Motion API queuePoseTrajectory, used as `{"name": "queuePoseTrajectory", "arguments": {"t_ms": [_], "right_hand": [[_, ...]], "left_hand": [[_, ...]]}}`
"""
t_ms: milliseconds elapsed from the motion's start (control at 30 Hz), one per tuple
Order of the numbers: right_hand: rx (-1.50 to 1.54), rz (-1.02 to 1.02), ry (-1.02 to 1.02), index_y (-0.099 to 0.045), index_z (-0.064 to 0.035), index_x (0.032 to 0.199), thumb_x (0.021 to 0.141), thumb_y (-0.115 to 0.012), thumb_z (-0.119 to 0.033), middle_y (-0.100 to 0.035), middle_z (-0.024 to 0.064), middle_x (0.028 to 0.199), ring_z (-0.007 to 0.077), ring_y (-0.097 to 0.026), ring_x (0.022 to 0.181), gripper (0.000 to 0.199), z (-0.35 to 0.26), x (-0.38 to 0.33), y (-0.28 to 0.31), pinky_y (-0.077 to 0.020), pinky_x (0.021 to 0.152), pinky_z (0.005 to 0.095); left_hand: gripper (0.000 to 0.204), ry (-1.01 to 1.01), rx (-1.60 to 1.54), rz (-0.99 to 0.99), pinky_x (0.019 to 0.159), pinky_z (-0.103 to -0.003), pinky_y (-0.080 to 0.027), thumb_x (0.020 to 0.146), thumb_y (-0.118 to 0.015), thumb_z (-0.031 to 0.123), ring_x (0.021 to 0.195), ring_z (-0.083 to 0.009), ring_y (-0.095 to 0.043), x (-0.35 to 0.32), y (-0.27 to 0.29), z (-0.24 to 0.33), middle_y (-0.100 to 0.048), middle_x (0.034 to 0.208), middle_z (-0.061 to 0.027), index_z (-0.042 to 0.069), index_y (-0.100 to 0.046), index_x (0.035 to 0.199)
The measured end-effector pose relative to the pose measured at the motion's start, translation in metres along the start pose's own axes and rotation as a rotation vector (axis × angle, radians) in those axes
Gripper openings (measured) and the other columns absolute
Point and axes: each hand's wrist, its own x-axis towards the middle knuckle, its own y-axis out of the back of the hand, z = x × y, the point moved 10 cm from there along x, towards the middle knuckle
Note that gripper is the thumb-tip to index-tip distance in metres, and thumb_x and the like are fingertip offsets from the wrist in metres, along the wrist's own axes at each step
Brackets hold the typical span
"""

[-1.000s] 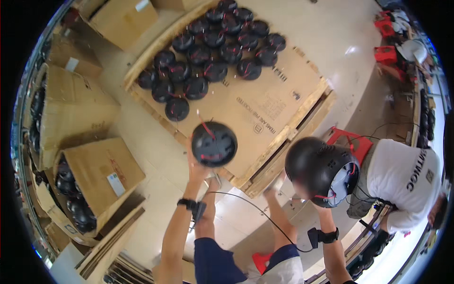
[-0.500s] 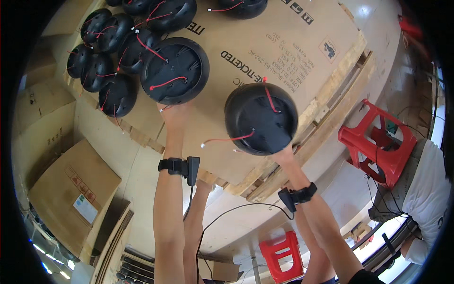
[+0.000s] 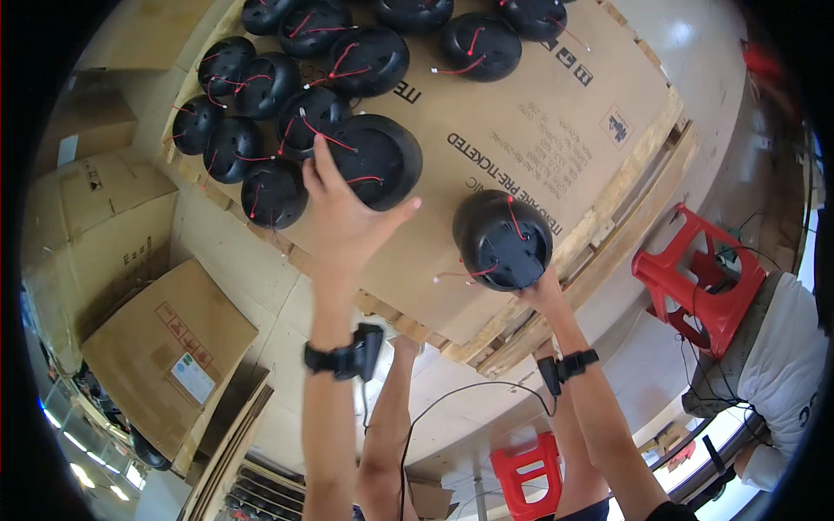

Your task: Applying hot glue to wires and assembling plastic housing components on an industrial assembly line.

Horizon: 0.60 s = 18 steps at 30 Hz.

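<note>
My left hand (image 3: 347,217) has its fingers spread, slightly smeared by motion. It is beside a round black housing (image 3: 391,161) with red wires, which lies among the others on the cardboard. Fingertips reach over the left edge of that housing, and the thumb points right, apart from it. My right hand (image 3: 543,291) grips a second round black housing (image 3: 508,247) from its near side; the fingers are mostly hidden beneath. Thin red wires with pale connectors come out of its recessed face.
Several similar black housings (image 3: 369,61) lie at the far left and back of the printed cardboard (image 3: 486,122), over a wooden pallet (image 3: 599,243). Cartons (image 3: 165,347) stand at left. A red stool (image 3: 695,278) and a seated person's white clothing (image 3: 786,347) are at right. A black cable (image 3: 460,386) runs between my wrist straps.
My left hand has let go of its housing, now resting among the others, and its fingers have spread. The view has shifted; my right hand still holds its housing, which looks smaller and lower.
</note>
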Motion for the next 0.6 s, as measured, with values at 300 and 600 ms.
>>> {"name": "queuePoseTrajectory", "arguments": {"t_ms": [300,600], "right_hand": [[-0.066,0.027,0.126,0.001,-0.0069,0.157,0.052,-0.097,-0.023,-0.010,0.0263,0.161,0.0413,-0.016,0.150,0.144,-0.077,-0.012,0.049,-0.0234,0.120,0.0522],[-0.223,0.124,0.131,-0.019,-0.0078,0.155,0.056,-0.094,-0.014,-0.023,0.0259,0.156,0.0423,-0.034,0.141,0.124,-0.103,0.005,0.041,-0.0372,0.112,0.0495]], "left_hand": [[0.120,0.194,-0.189,0.370,0.109,-0.049,-0.039,0.056,-0.094,0.023,0.130,-0.0421,-0.042,-0.076,0.016,-0.068,-0.033,0.144,-0.0251,0.004,-0.023,0.151],[0.123,0.283,-0.176,0.249,0.108,-0.052,-0.039,0.057,-0.094,0.032,0.131,-0.0460,-0.040,-0.033,-0.049,-0.106,-0.034,0.143,-0.0281,0.007,-0.020,0.153]]}}
